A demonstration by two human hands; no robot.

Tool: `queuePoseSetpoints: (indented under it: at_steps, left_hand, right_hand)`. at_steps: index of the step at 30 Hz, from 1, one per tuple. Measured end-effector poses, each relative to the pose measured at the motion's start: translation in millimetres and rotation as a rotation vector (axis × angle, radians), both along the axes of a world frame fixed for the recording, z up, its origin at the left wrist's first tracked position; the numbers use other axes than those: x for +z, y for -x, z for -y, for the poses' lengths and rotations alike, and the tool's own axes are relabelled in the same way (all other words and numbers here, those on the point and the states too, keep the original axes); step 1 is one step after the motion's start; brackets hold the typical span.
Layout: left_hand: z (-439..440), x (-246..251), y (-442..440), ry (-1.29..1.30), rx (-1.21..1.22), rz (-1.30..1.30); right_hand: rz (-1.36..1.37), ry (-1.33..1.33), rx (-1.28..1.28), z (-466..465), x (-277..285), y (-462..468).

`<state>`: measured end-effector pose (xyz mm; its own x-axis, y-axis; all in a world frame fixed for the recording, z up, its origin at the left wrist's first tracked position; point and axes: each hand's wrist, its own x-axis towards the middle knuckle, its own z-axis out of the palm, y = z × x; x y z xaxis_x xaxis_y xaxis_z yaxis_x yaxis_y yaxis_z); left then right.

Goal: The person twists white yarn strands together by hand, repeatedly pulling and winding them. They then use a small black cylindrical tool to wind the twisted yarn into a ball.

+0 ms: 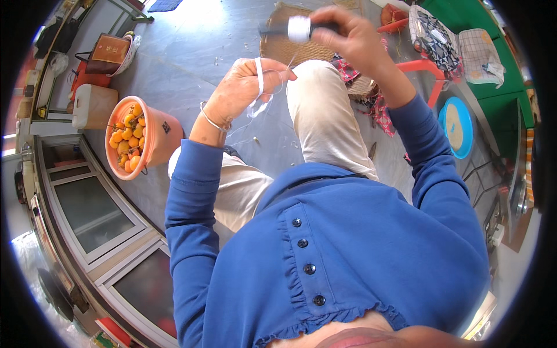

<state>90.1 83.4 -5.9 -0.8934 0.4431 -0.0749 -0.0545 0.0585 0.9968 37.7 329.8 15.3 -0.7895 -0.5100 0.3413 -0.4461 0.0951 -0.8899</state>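
My left hand (243, 82) is raised above my lap, thumb and fingertips pinching a fine pale thread (292, 61). A flat white band (260, 77) passes around that hand, and loose white strands (260, 108) hang below the palm. To the right and higher up, my right hand (348, 37) grips the dark end of a rod-like tool. Motion blurs this tool, which carries a white spool of thread (299, 28) and has a thin dark shaft (273, 31) pointing left. Whether the pinched thread joins the spool cannot be made out.
A woven straw mat (278, 48) lies on the grey floor beyond my knee (315, 80). Left stands a pink bucket (163, 130) of orange persimmons (128, 135), near a plastic jug (93, 106). On the right are a red stool frame (424, 67) and a blue basin (468, 130).
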Motion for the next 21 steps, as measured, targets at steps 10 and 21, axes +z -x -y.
queuePoseSetpoints:
  at_steps: [10, 21]
  left_hand:
    - [-13.2, 3.4, 2.2, 0.032, -0.052, -0.011]
    - [-21.5, 6.7, 0.9, 0.016, -0.045, 0.014]
  right_hand:
    - [0.017, 0.151, -0.022, -1.8, -12.2, 2.2]
    - [0.244, 0.307, -0.063, -5.9, -3.2, -6.6]
